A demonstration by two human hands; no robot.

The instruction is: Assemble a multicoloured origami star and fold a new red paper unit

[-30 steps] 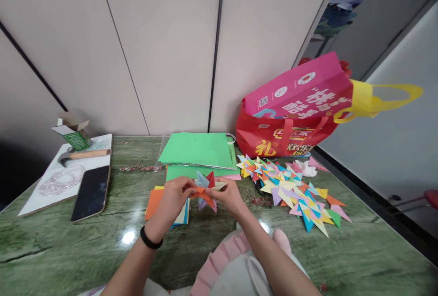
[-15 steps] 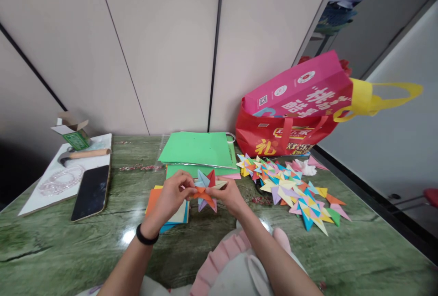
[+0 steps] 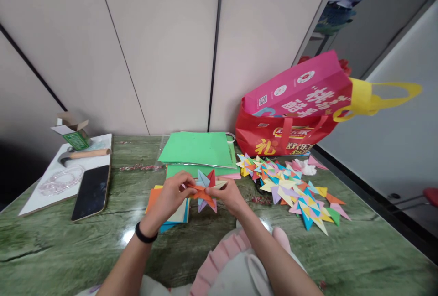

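Between my hands is a folded paper star (image 3: 206, 191) with light blue, red, cream, orange and lilac points. My left hand (image 3: 178, 191) pinches its orange point on the left side. On the other side, my right hand (image 3: 228, 192) grips the star near the cream point, with the thumb over its middle. The star is held above the table, just in front of green paper sheets (image 3: 198, 148). A stack of coloured paper squares (image 3: 178, 216) lies partly hidden under my left hand and wrist.
Many folded stars (image 3: 294, 191) lie piled on the right, before a red bag (image 3: 263, 134) holding a pink bag (image 3: 297, 86). On the left are a phone (image 3: 91, 193), a hammer (image 3: 85, 153), a bead string (image 3: 61, 181) and a small green box (image 3: 75, 138). A plush toy (image 3: 232, 268) sits in front.
Both hands keep almost the same place. The orange point in my left fingers has shifted slightly; the star stays held.
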